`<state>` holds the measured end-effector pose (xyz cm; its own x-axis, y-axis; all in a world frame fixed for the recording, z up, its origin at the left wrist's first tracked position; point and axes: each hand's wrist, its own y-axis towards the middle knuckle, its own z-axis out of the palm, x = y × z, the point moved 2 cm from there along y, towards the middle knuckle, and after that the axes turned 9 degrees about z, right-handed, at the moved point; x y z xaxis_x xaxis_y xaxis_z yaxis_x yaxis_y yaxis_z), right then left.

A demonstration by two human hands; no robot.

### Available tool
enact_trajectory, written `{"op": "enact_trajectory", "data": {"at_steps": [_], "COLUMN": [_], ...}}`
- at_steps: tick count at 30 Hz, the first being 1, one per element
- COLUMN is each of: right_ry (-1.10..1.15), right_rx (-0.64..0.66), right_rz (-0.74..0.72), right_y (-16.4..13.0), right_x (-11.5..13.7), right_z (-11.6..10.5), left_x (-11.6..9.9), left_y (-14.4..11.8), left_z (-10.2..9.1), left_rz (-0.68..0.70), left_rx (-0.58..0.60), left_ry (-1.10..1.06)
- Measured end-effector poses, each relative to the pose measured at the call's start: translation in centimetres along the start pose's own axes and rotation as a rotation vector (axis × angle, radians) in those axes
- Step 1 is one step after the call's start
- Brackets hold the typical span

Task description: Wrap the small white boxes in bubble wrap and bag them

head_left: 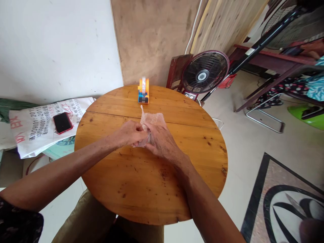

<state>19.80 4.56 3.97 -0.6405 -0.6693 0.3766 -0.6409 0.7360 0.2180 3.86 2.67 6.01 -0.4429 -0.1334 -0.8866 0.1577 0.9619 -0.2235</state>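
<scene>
A sheet of translucent bubble wrap lies partly folded near the middle of the round wooden table. My left hand pinches its near left side, the fingers curled in. Bent over the wrap from the right, my right hand grips it close to the left fingertips. Whether something lies inside the wrap is hidden by my hands. Beyond it, toward the table's far edge, stands an orange and blue tape dispenser with a roll of clear tape.
A phone rests on a printed white sack left of the table. Behind the table's right side are a fan and a wooden chair. A person sits at a dark red desk at far right.
</scene>
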Motion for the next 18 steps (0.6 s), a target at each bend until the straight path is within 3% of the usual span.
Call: {"op": "enact_trajectory", "data": {"at_steps": [3,6,12,18], "right_ry": [0.03,0.069,0.232,0.565], "right_rx": [-0.014,-0.006,0.06,0.058], "right_rz": [-0.005,-0.001,0.111,0.266], "right_y": [0.1,0.3,-0.4,-0.9], "right_x": [0.0,-0.1,-1.1,-2.3], "right_z": [-0.1,0.0,0.1,-2.3], "left_x": [-0.3,-0.1,0.9,2.4], "left_y": [-0.2,-0.2,-0.6,-0.8], "left_z": [-0.4,-0.3,0.4,0.7], "left_rz": [-0.032,0.116,0.385,0.635], "left_rx": [0.072,0.12,-0.067,-0.18], "left_ry": [-0.047,0.062,0.565,0.556]}}
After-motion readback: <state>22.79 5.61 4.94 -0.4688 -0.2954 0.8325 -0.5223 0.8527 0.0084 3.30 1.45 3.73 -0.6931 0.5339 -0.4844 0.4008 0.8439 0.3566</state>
